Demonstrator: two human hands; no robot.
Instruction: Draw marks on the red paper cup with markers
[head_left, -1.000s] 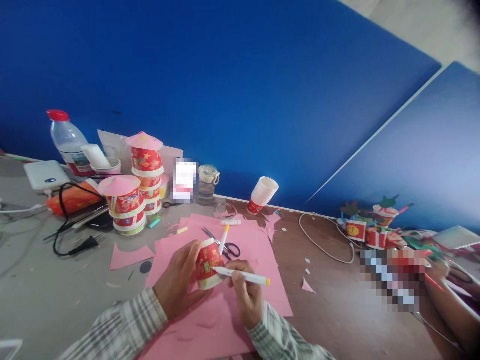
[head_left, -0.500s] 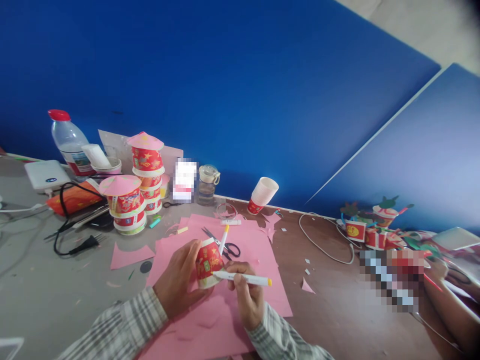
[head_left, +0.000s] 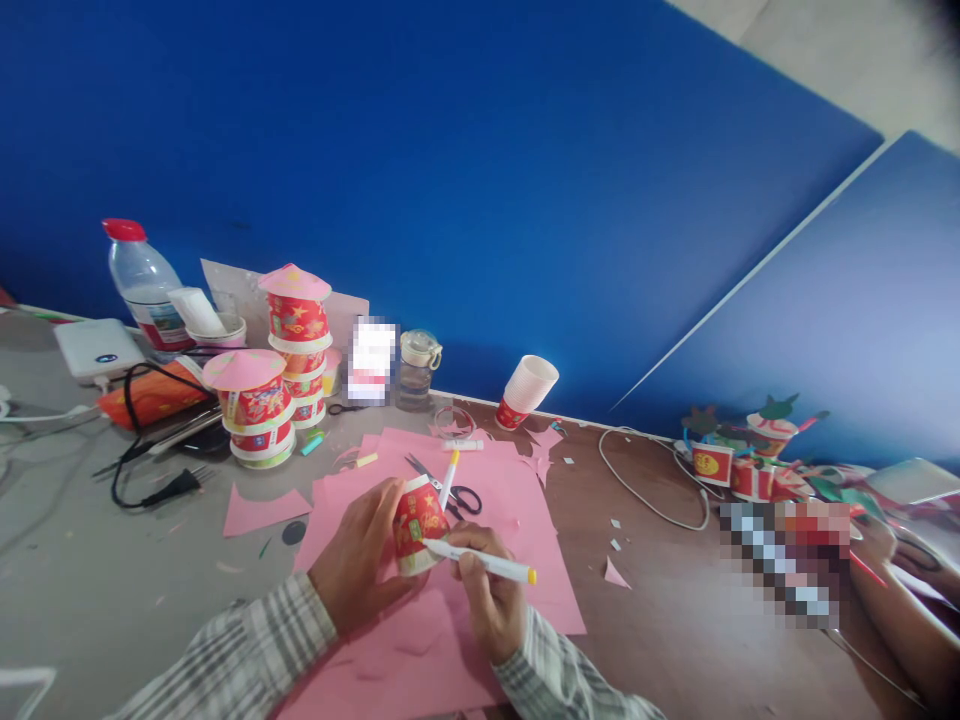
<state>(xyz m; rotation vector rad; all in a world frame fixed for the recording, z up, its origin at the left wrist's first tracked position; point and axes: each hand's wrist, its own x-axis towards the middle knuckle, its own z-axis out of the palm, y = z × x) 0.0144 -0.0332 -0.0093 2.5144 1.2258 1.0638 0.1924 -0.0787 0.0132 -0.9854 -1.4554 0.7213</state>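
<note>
My left hand (head_left: 367,560) grips a red patterned paper cup (head_left: 418,525), tilted above the pink paper (head_left: 525,560). In my right hand (head_left: 491,600) is a white marker (head_left: 487,562) with a yellow end, its tip at the cup's printed side. Just behind the cup lie black-handled scissors (head_left: 466,498) and a yellow-tipped marker cap (head_left: 449,480). Another white marker (head_left: 463,445) rests at the back of the pink sheet. Two towers of red cups with pink cone roofs, one short (head_left: 255,410) and one tall (head_left: 298,310), stand to the left.
Stacked cups (head_left: 527,390) lean near the blue partition (head_left: 465,200). A jar (head_left: 417,370), a bottle (head_left: 150,300) and a power bank (head_left: 99,350) stand further left. A black plug (head_left: 176,487) and cable lie at left. At right are another person's arm (head_left: 907,600) and cup crafts (head_left: 750,465).
The marker in my right hand has tilted, its yellow end now lower and slightly further left. My left hand still holds the cup almost unchanged.
</note>
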